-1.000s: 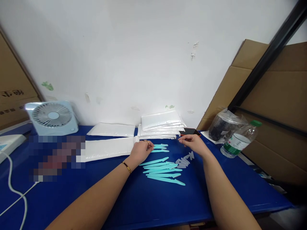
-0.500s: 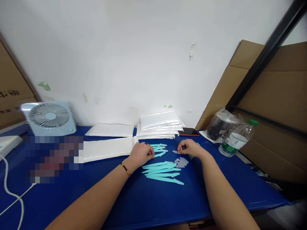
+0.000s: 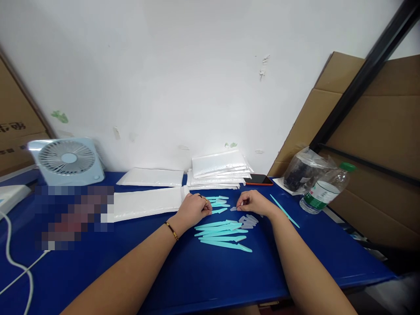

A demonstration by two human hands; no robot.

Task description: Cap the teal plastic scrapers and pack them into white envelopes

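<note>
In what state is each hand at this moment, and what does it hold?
Left hand: closed, holding a turquoise tool.
Right hand: closed, pinching a small translucent piece.

Concealed by the fingers of the left hand (image 3: 195,208): the handle end of a turquoise stick (image 3: 220,210) and those of the turquoise group (image 3: 222,203) just beyond. Partly covered by the fingertips of the right hand (image 3: 257,203): a translucent sleeve (image 3: 233,208), too small for detail. Overlapped by a stack of white envelopes (image 3: 219,164): the left end of a phone (image 3: 260,180). Masked by coarse pixel blocks (image 3: 75,214): part of the counter (image 3: 197,280). Dimmed by a clear bag (image 3: 317,162): a dark item (image 3: 294,177). Illegible: fine print on the bottle (image 3: 324,192). Cropped, left edge: a white device (image 3: 13,196); bottom edge: both forearms.
</note>
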